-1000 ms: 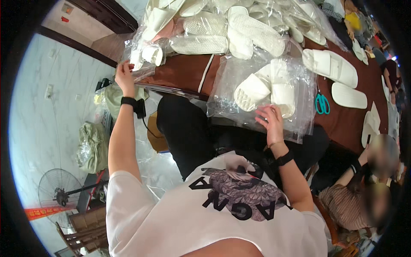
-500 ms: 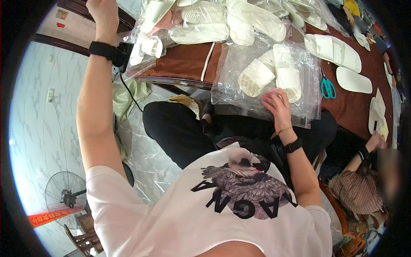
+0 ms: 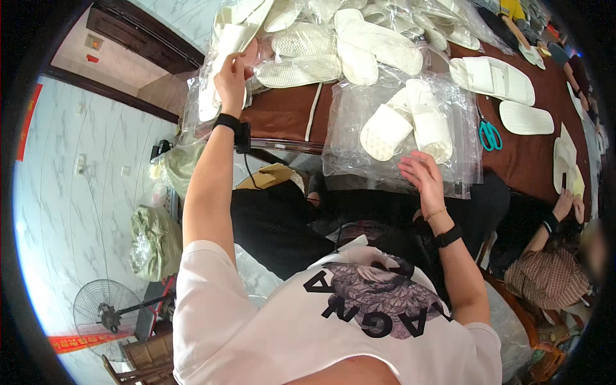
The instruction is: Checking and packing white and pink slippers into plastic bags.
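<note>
At the far left of the table, my left hand [image 3: 230, 82] reaches onto a heap of bagged slippers. Its fingers are bent together at the lower end of a white slipper [image 3: 235, 37] in clear plastic; the exact contact is partly hidden. Closer to me, my right hand [image 3: 425, 176] has its fingers stretched out, holding nothing. Just beyond its fingertips, a pair of white slippers, the left one [image 3: 385, 133] and the right one [image 3: 431, 128], sits on or in a clear plastic bag [image 3: 344, 151] at the table's front edge.
More bagged white slippers [image 3: 298, 69] lie heaped along the back of the brown tabletop [image 3: 282, 115]. Teal-handled scissors [image 3: 490, 136] rest right of the bag, near a loose white sole [image 3: 526, 119]. A co-worker's hands [image 3: 568, 206] are at the right. A fan [image 3: 106, 314] stands lower left.
My left hand has come down and right from the upper left edge to the bagged slippers. My right hand stays beside the pair of slippers. The whole view has shifted a little.
</note>
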Demonstrator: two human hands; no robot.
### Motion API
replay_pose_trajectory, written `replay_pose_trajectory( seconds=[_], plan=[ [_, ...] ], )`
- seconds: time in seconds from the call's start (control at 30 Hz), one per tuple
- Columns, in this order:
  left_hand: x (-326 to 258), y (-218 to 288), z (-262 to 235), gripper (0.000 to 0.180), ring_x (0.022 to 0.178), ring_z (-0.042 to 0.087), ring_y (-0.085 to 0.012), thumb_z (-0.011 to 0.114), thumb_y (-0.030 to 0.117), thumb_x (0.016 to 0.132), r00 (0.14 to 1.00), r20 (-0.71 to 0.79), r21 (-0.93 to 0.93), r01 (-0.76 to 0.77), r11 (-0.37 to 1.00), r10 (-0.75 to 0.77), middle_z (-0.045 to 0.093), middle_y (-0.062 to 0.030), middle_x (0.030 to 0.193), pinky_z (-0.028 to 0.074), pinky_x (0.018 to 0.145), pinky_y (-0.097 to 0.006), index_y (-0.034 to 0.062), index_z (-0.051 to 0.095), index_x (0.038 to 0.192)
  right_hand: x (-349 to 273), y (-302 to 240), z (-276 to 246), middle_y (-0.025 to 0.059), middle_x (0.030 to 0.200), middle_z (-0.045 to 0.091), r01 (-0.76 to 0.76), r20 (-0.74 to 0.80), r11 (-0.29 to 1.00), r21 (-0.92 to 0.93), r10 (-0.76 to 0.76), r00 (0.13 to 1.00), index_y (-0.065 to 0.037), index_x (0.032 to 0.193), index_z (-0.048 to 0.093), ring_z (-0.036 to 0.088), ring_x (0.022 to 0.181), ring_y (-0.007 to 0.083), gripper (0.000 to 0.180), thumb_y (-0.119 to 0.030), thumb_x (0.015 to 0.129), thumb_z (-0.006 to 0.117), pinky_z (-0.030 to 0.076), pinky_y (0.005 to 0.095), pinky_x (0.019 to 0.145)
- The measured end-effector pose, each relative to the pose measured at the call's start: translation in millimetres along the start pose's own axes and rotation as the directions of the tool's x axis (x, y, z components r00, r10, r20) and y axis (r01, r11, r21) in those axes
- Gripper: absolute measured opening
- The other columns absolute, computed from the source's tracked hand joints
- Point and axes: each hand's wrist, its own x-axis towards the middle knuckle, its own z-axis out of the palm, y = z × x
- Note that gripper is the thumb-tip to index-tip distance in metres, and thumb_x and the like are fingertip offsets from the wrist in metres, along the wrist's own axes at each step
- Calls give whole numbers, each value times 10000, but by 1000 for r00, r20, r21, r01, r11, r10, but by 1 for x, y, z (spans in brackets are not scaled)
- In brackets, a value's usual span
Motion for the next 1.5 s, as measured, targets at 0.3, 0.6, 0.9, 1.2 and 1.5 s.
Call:
replay_pose_trajectory(
  seconds=[0.3,0.6,0.9,1.2,1.5],
  plan=[
    [46,183,-44,260,656,586,-129,492,169,985,966,119,-921,193,337,-228,595,-18,715,499,643,-271,-6,589,1153,1,-31,7,116,984,637,93,75,993,-74,-87,993,-22,1130,559,660,862,199,212,-150,982,477,551,307,762],
    [-91,183,33,221,641,580,-169,537,200,957,721,516,-806,591,22,-462,587,-50,721,477,614,-293,13,618,1044,8,-41,-34,59,845,644,260,-11,953,-154,-265,964,-42,1069,592,614,693,123,154,-106,975,489,498,242,605],
    [-172,178,129,582,1266,422,-309,680,248,884,840,468,-380,471,796,-274,437,-180,1401,346,1055,-407,17,449,1366,34,-31,-79,149,1073,602,288,1,314,-905,-675,738,-65,1134,577,584,968,287,309,-159,850,655,476,383,814],
    [-205,169,159,876,1382,257,-439,805,252,722,844,490,-77,291,954,-218,301,-243,1486,273,1111,-488,88,341,1446,110,-119,-49,145,1019,631,350,193,75,-934,-717,669,-66,1158,577,577,988,348,307,-194,881,608,465,408,855],
    [-175,181,146,220,1063,575,-282,701,83,809,900,348,-341,383,859,-263,626,-113,1126,446,890,-385,40,597,997,202,-121,-26,126,882,681,504,525,-226,-834,-37,850,-113,935,646,618,930,325,255,-348,842,613,340,474,1036]
  ],
)
